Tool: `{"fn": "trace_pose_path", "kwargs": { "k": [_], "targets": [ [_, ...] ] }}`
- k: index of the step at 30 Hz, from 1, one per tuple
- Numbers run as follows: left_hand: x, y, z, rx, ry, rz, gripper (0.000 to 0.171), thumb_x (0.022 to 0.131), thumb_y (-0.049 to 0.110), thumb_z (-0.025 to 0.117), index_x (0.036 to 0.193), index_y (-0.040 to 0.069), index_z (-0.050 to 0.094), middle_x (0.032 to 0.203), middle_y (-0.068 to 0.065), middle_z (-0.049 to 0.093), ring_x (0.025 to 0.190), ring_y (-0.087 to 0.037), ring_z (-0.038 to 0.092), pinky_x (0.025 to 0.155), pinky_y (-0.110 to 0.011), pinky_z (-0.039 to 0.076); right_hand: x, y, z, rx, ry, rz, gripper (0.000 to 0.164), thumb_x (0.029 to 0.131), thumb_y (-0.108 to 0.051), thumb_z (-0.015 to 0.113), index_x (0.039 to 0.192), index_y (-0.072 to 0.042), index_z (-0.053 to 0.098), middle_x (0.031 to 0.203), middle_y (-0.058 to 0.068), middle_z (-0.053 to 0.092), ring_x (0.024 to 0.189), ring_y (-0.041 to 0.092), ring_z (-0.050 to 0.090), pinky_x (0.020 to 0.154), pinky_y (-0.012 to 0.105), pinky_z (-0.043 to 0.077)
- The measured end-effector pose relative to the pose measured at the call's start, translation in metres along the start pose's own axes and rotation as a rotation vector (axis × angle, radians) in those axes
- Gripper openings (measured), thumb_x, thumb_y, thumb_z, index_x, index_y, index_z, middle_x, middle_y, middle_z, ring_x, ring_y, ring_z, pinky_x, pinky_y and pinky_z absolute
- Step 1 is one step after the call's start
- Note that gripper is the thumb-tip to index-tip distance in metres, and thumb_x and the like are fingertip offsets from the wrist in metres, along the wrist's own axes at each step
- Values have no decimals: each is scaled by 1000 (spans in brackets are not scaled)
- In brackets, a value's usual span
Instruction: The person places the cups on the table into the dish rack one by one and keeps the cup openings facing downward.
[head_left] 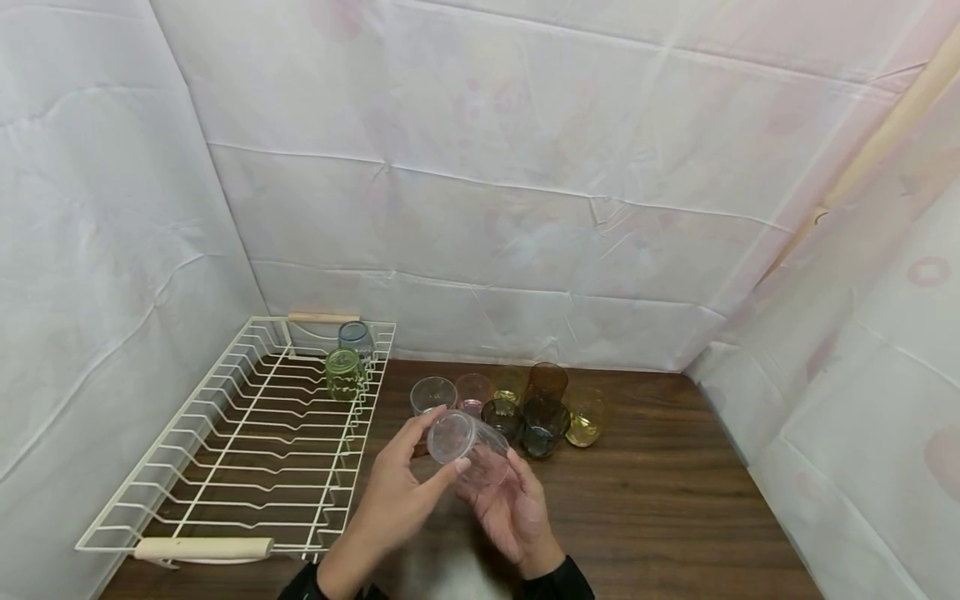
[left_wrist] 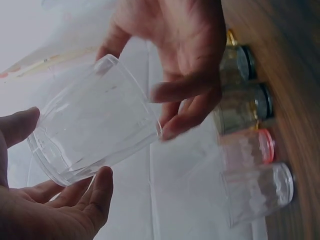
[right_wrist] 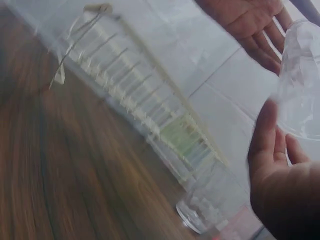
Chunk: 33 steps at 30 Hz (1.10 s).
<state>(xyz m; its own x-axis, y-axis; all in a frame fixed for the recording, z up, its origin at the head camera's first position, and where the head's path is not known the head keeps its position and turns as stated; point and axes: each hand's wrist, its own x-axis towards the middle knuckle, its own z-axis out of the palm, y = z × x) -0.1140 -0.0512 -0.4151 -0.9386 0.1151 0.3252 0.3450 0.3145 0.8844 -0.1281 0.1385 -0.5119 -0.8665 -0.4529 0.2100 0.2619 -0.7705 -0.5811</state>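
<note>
A clear drinking glass (head_left: 483, 450) is held tilted in the air between both hands, over the front of the wooden table. My left hand (head_left: 399, 492) grips its upper left end, thumb on one side and fingers on the other, as the left wrist view shows. At the opposite end, my right hand (head_left: 517, 517) holds the glass between thumb and fingers. Just behind the hands stand another clear glass (head_left: 433, 392), a pink glass (head_left: 474, 392) and two dark glasses, one of them (head_left: 546, 427) nearer the right.
On the left is a white wire dish rack (head_left: 237, 433) with wooden handles (head_left: 202, 548). A green glass (head_left: 344, 375) and a blue glass (head_left: 356, 337) stand in its far right corner. A brown glass (head_left: 547, 381) and yellow glasses (head_left: 585, 421) are at the group's back and right.
</note>
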Motion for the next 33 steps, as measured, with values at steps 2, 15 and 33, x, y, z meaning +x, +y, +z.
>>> {"fn": "trace_pose_path", "kwargs": {
  "k": [2,15,33],
  "targets": [
    [1,-1,-5,27,6,0,73,87,15,89,152,15,58,136,-2,71,117,-20,72,101,-31,61,-1,0,0,-76,22,0,47,118,-36,26,145,-19,60,143,-6,69,133,9,64,112,28,52],
    [6,-6,-53,143,99,-14,68,90,16,86,152,11,57,135,-12,72,115,-25,72,96,-27,60,-1,-7,5,-581,184,-86,35,114,-18,40,140,0,57,131,-3,71,126,12,64,107,31,51],
    [37,-42,-157,394,9,-205,73,101,28,76,158,-3,42,127,-36,67,100,-38,76,62,-23,55,-16,-40,-12,-1157,422,-273,30,106,-5,58,132,8,64,123,24,71,113,10,66,94,21,51]
  ]
}}
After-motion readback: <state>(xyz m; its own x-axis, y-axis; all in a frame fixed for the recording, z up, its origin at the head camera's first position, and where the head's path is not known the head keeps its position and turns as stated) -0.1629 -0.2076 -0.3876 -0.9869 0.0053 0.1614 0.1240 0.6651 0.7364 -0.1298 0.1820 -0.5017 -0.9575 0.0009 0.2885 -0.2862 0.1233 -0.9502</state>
